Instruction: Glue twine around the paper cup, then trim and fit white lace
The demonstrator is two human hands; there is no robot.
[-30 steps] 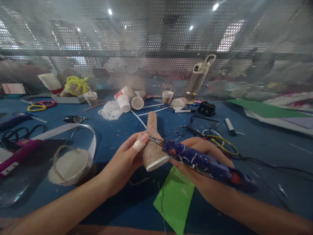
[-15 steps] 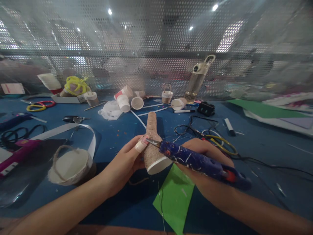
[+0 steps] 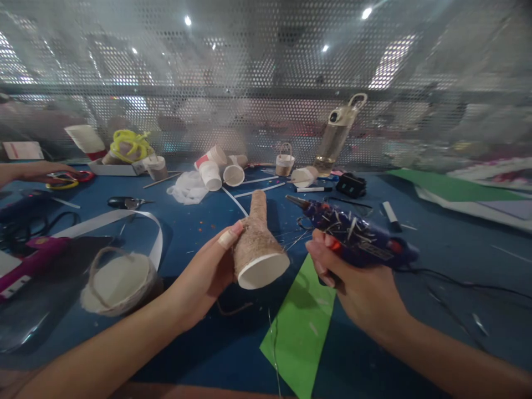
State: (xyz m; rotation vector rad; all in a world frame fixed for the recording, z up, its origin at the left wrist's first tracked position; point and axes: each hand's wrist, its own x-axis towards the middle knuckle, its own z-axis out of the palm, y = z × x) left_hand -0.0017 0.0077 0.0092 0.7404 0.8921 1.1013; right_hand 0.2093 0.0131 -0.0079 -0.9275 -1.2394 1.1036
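My left hand (image 3: 214, 269) is wrapped around a twine-covered paper cup (image 3: 257, 244), with a narrow twine-wrapped neck rising from its far end. The cup's white open rim faces me. A bandage or tape strip covers the left thumb. My right hand (image 3: 357, 282) grips a dark blue glue gun (image 3: 353, 230) by its handle, fingers around the orange-red trigger. Its metal nozzle points up and left, apart from the cup. Thin glue strands hang between the two. Beneath them lies a green paper sheet (image 3: 301, 332).
A twine-wrapped basket (image 3: 120, 282) and a magenta power strip (image 3: 35, 260) lie at left. Another person's hand (image 3: 45, 170) touches yellow-and-red scissors (image 3: 70, 180). White paper cups (image 3: 210, 174), a small basket (image 3: 285, 162) and a water bottle (image 3: 336, 136) stand along the perforated screen.
The glue gun has lifted off the cup and swung right and up. The cup has tilted slightly toward me. Another person's hand has come in at the far left, at the scissors.
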